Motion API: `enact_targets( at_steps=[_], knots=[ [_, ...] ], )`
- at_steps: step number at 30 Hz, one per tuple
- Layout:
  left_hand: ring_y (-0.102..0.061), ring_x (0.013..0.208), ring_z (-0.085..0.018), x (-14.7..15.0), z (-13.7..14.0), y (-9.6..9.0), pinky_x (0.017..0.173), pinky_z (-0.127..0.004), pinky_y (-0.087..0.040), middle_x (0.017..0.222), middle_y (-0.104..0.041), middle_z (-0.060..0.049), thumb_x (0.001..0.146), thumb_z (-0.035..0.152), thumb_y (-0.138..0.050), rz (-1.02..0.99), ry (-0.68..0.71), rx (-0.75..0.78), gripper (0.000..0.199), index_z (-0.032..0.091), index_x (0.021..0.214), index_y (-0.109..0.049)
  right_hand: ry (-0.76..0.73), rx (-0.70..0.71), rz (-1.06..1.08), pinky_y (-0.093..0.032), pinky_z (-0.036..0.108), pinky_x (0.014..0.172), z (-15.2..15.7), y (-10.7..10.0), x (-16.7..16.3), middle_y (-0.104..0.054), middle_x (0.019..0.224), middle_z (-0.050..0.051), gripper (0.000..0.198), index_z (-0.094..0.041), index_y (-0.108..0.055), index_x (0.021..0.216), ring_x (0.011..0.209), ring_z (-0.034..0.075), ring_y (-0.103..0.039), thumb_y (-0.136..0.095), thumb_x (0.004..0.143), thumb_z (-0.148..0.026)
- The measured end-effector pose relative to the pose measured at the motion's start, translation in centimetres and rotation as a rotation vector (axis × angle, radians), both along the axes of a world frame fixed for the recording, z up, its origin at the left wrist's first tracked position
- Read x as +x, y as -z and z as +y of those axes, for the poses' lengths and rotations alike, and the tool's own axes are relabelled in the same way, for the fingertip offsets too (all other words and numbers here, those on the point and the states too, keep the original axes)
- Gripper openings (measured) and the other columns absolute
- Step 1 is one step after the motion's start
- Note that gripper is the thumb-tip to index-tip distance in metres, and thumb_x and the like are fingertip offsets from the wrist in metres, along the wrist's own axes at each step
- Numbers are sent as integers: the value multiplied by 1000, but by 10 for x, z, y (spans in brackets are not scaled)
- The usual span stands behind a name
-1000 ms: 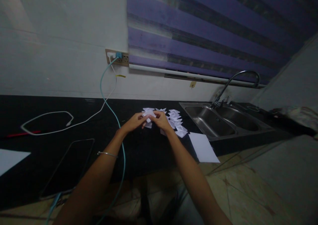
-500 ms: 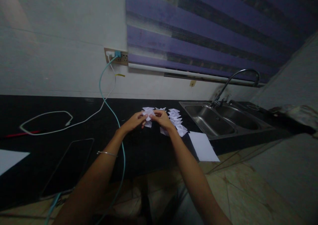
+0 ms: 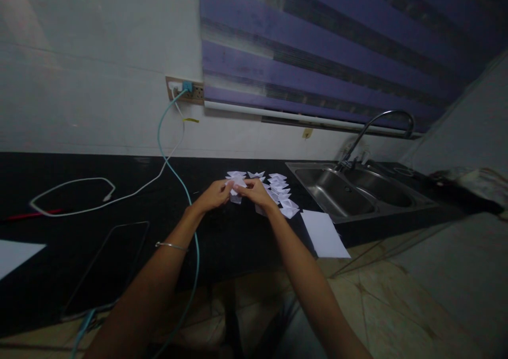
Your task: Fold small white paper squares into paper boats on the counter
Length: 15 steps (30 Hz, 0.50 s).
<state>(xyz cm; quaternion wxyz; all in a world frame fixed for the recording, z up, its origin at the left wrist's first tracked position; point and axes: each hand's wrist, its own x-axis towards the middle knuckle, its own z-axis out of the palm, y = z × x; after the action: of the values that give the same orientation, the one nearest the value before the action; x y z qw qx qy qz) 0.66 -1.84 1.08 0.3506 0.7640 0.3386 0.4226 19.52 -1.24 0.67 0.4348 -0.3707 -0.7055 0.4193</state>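
Left hand [image 3: 215,195], right hand [image 3: 257,191]: fingers of both pinched on folded paper [image 3: 238,181], over desk [image 3: 234,242] toward back edge; two-sided grip presumably steadies small folds. Folded pieces [image 3: 279,183] grouped beside right hand, near back edge, likely for easy reach.

The held paper [image 3: 237,179] is white, as are the folded papers [image 3: 289,204], the right sheet [image 3: 325,235] and the left sheet [image 3: 18,256]. The surface [image 3: 238,258] is black. One cable [image 3: 159,131] is turquoise, another cable [image 3: 130,194] white. The tag [image 3: 191,120] is yellow, the stick [image 3: 27,215] red. The blind [image 3: 317,47] has purple and dark slanting stripes; the wall [image 3: 99,94] is pale grey. The sink [image 3: 329,192] and bracelet [image 3: 171,245] are silvery, the device [image 3: 107,266] black with a paler rim, the floor tiles [image 3: 389,301] beige.
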Motion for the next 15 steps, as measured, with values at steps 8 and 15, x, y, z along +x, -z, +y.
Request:
enact_targets(
  at_steps=[8, 15],
  knots=[
    [-52, 53, -13, 4, 0, -3, 51, -22, -40, 58, -59, 0, 93, 48, -48, -23, -9, 7, 40, 14, 82, -66, 125, 144, -47, -40, 27, 60, -4, -5, -1, -59, 63, 0, 42, -16, -69, 67, 63, 15, -51, -67, 79, -56],
    [-58, 58, -13, -8, 2, -11, 52, -21, -43, 68, -67, -2, 79, 41, -69, -172, -94, -1, 30, 14, 90, -72, 197, 334, -67, -42, 28, 70, -5, -11, 0, -61, 73, 2, 33, -17, -72, 71, 74, 16, -53, -66, 83, -47]
  ],
)
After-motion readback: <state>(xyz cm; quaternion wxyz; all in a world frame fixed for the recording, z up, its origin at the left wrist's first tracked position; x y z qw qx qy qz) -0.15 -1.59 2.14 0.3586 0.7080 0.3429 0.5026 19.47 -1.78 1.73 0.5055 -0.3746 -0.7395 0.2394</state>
